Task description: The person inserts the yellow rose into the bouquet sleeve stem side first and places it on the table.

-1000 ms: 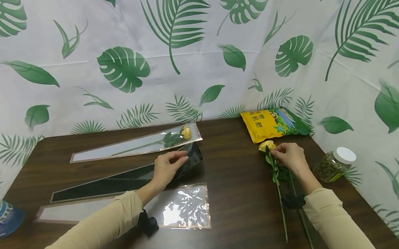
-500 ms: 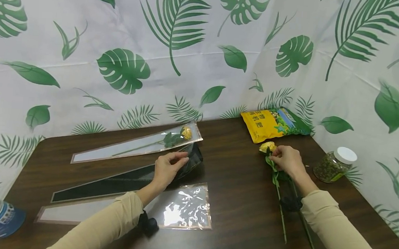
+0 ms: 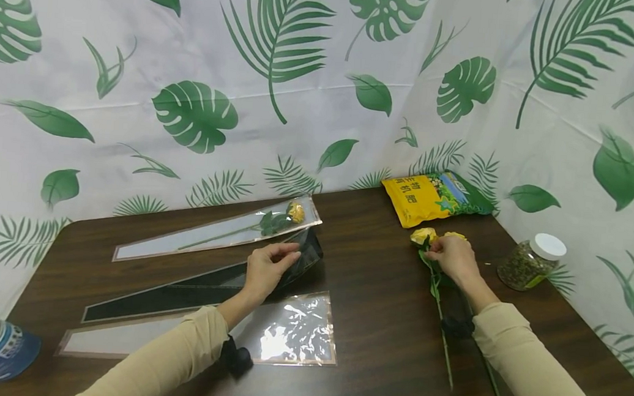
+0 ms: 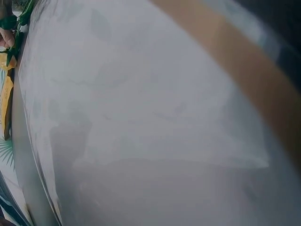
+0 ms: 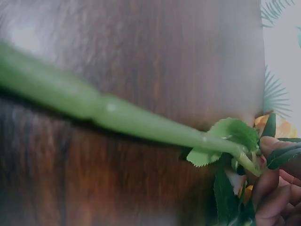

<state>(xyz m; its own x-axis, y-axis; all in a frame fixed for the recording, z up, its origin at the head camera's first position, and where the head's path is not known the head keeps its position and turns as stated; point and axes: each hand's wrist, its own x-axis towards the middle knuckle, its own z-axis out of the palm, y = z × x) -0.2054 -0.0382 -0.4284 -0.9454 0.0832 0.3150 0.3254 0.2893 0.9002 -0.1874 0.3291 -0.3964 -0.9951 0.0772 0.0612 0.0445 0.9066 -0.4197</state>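
Note:
My left hand (image 3: 264,271) pinches the raised mouth of a dark-backed clear flower sleeve (image 3: 166,298), whose narrow end points left. Pale, blurred film (image 4: 141,103) fills most of the left wrist view. On the right, my right hand (image 3: 453,256) pinches a yellow rose (image 3: 423,235) by its stem just under the bloom. Its green stem (image 5: 155,125) runs across the right wrist view, with leaves (image 5: 233,132) by the fingertips. A second yellow rose (image 3: 457,235) lies behind that hand, mostly hidden, its stem showing lower down.
Behind the dark sleeve lies a white sleeve (image 3: 148,249) with a yellow rose inside. A shiny clear sleeve (image 3: 308,326) lies in front. A yellow bag (image 3: 416,202) stands at the back, a white-lidded jar (image 3: 530,265) at right, a blue can (image 3: 13,351) at left.
My right hand has shifted slightly left and toward me with the rose, and the second bloom now shows behind it. My left hand stays in place at the sleeve's mouth.

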